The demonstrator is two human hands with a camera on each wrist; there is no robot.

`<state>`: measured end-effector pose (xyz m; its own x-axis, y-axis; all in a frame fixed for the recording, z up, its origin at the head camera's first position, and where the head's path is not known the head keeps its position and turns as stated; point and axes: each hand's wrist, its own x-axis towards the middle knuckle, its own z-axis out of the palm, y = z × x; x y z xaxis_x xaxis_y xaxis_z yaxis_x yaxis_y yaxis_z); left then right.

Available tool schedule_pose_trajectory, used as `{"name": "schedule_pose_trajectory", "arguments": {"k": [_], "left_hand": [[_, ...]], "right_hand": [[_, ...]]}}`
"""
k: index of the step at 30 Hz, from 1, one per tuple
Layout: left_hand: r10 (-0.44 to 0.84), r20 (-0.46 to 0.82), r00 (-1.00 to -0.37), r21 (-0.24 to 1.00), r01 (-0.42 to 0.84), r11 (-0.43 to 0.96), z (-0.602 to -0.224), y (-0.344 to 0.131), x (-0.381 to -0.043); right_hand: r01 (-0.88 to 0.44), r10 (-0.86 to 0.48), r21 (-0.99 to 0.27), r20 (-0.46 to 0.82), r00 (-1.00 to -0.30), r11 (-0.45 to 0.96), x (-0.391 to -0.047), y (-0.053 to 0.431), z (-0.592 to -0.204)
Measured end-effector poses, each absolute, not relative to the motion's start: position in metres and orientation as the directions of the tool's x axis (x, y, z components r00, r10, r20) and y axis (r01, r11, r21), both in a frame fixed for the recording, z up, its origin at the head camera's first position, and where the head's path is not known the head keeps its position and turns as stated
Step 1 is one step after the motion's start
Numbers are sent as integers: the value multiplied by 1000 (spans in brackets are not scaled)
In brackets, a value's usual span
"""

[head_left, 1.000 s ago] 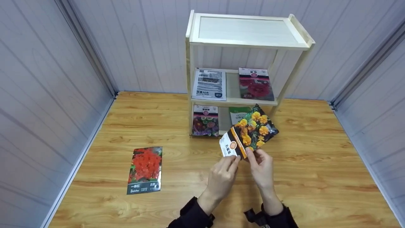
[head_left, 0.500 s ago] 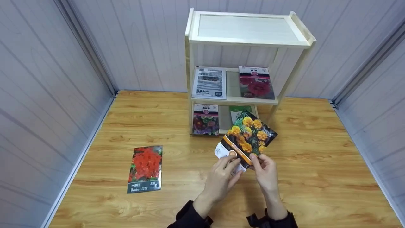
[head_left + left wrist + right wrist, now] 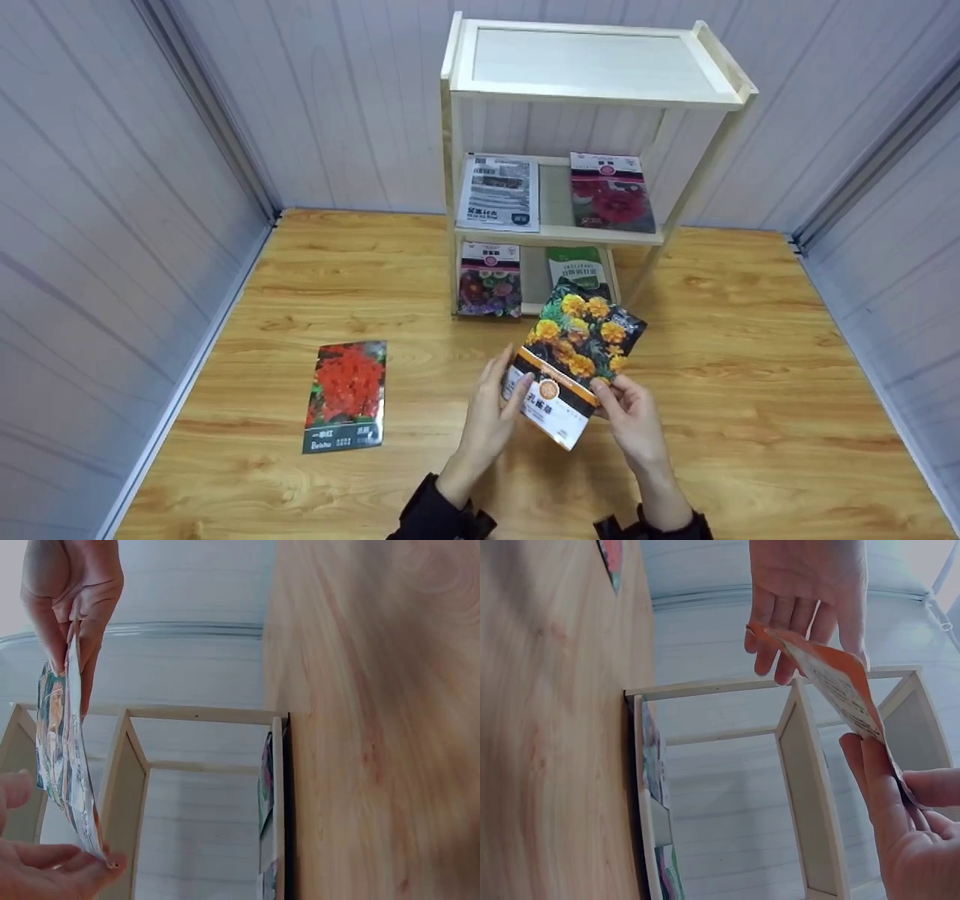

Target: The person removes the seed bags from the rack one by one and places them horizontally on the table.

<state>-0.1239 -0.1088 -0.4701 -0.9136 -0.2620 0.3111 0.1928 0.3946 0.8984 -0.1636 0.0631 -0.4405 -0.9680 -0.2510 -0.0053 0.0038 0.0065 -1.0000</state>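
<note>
A seed packet (image 3: 574, 341) printed with yellow-orange marigolds is held tilted in front of the shelf, its white label end toward me. My right hand (image 3: 637, 416) pinches its right edge, thumb on the printed face and fingers behind. At the packet's left edge, my left hand (image 3: 487, 412) has its fingers straight, touching from beneath. In the left wrist view, the left thumb (image 3: 11, 791) stands apart from the packet. The right wrist view catches the packet's orange-edged back (image 3: 832, 682) with small print, and the extended left fingers (image 3: 784, 615) beside it.
A pale wooden shelf (image 3: 592, 64) stands at the back. Packets lie on its tiers: a grey-white one (image 3: 499, 193), a dark red flower one (image 3: 611, 195), a mixed-flower one (image 3: 490, 281) and a green-white one (image 3: 576, 266). A red flower packet (image 3: 345, 397) lies on the table at left.
The marigold packet has turned and come slightly nearer, label end swinging down. My left hand has shifted left from the label end to the left edge, its fingers straightening. The right hand keeps its pinch.
</note>
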Motion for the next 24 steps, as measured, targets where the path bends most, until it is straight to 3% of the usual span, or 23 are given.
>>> {"name": "schedule_pose_trajectory", "arguments": {"k": [9,14,20,24], "left_hand": [[-349,271,-897,953,197,232,-484,-120,-114],[-432,217,-876,965,126,229,-494,-127,-109],[-528,151,-836,969,20,246,-509,-139,-103],[-570,106,-815,965,-55,257,-519,-148,-97]], "right_hand": [[-4,-277,-997,-19,-961,83,-170,57,-455],[-60,-300,-992,24,-953,112,-177,48,-471],[-217,-297,-943,137,-945,254,-184,30,-491],[-211,-285,-927,121,-951,310,-185,16,-502]]}}
